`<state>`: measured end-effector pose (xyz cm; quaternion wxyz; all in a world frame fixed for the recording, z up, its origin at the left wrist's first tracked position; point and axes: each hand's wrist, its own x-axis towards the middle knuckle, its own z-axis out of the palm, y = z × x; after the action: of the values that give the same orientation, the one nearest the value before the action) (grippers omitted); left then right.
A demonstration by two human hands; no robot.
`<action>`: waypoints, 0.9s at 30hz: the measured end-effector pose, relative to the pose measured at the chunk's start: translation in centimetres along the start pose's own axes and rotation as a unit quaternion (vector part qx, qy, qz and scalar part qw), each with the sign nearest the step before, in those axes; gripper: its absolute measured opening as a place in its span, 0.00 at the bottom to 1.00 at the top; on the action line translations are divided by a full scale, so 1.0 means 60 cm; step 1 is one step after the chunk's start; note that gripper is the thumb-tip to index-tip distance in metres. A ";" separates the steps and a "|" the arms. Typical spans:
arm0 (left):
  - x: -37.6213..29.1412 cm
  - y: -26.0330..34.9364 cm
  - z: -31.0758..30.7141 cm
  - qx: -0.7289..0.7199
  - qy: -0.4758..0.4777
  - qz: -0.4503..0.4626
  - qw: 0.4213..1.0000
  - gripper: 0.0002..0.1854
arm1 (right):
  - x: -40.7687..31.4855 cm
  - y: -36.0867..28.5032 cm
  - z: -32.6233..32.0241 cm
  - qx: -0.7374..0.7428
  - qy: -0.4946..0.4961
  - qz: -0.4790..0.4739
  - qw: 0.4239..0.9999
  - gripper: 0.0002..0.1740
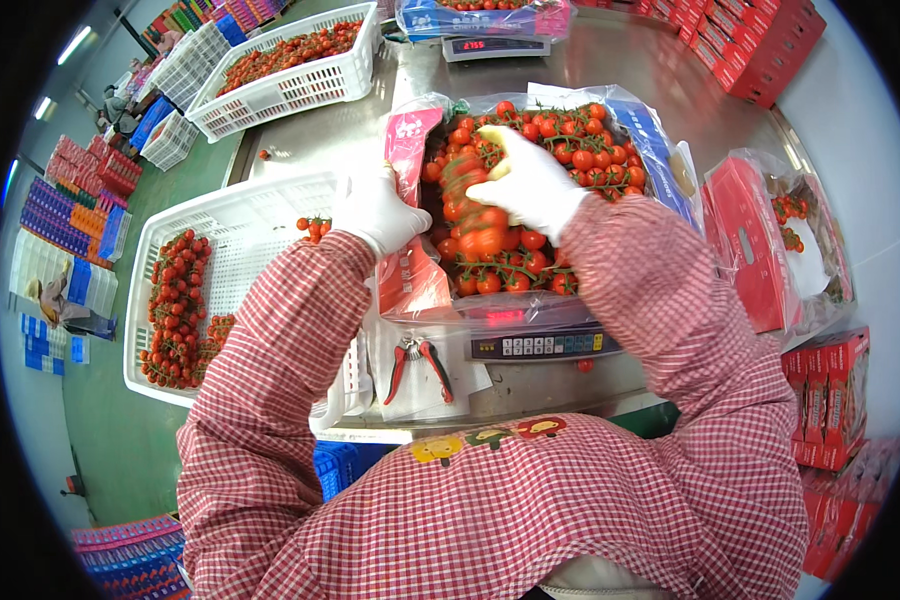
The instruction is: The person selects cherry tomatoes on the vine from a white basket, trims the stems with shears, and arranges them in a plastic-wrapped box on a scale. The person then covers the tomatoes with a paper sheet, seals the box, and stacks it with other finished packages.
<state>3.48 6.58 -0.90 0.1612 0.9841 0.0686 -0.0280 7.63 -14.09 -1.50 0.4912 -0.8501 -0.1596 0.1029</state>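
My left hand [382,206], in a white glove, grips the left flap [414,142] of a plastic-lined carton. Cherry tomatoes on the vine [585,154] fill much of that carton, which rests on a digital scale [544,345]. Over the carton's left half is my right hand [529,180], also gloved, with thumb and index finger apart. Just beside and below those fingertips, a bunch of tomatoes [476,206] is blurred by motion. To the left, a white plastic crate [262,199] holds more tomato trusses [176,307], partly behind my left sleeve.
Red-handled pruning shears [420,367] lie in front of the carton. A loose tomato [585,365] is near the scale. Farther back stand a full tomato crate [285,97] and another scale [495,49] bearing a carton. At right is a red lined carton [750,247]; stacked cartons [757,45] stand behind.
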 end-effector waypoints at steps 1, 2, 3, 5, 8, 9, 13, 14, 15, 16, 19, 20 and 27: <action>0.009 -0.013 -0.004 -0.043 -0.016 -0.006 0.999 0.50 | 0.007 -0.012 0.020 0.008 -0.016 0.040 0.999 0.38; 0.012 -0.024 -0.001 -0.047 0.008 0.002 0.999 0.45 | 0.010 -0.023 0.041 0.058 -0.035 0.043 0.997 0.35; 0.016 -0.035 0.001 -0.102 0.002 0.015 0.995 0.46 | 0.011 -0.032 0.052 0.108 -0.046 0.037 0.992 0.33; 0.022 -0.050 0.003 -0.162 -0.028 -0.004 0.986 0.49 | 0.006 -0.050 0.067 0.081 -0.079 0.068 0.991 0.28; 0.019 -0.057 0.004 -0.149 -0.033 0.004 0.988 0.49 | -0.032 -0.053 0.044 0.004 -0.069 -0.074 0.995 0.29; 0.018 -0.056 0.004 -0.143 -0.032 0.011 0.989 0.49 | -0.040 -0.052 0.032 -0.192 -0.117 -0.159 0.961 0.35; 0.013 -0.054 -0.004 -0.140 -0.024 0.035 0.989 0.48 | -0.090 -0.046 0.070 -0.414 -0.149 -0.175 0.881 0.46; 0.013 -0.053 -0.001 -0.138 0.013 0.052 0.989 0.52 | -0.091 -0.045 0.089 -0.499 -0.124 -0.213 0.831 0.44; 0.010 -0.059 -0.002 -0.427 -0.082 -0.034 0.900 0.52 | -0.090 -0.043 0.104 -0.588 -0.163 -0.203 0.766 0.42; 0.010 -0.059 0.005 -0.396 -0.093 -0.005 0.913 0.53 | -0.087 -0.036 0.108 -0.577 -0.152 -0.213 0.774 0.40; -0.005 -0.068 0.017 -0.253 -0.001 0.108 0.961 0.56 | -0.080 -0.016 0.093 -0.548 -0.141 -0.254 0.784 0.35; -0.007 -0.068 0.017 -0.195 0.001 0.121 0.973 0.57 | -0.077 -0.009 0.071 -0.455 -0.130 -0.277 0.836 0.38; -0.043 0.023 0.008 -0.007 0.135 0.322 0.937 0.40 | -0.095 0.028 -0.003 -0.468 -0.087 -0.200 0.856 0.46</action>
<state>1.11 4.84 -0.71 0.1572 0.9472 -0.2303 0.1585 2.68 -17.13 -2.76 0.0295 -0.9172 -0.3973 -0.0112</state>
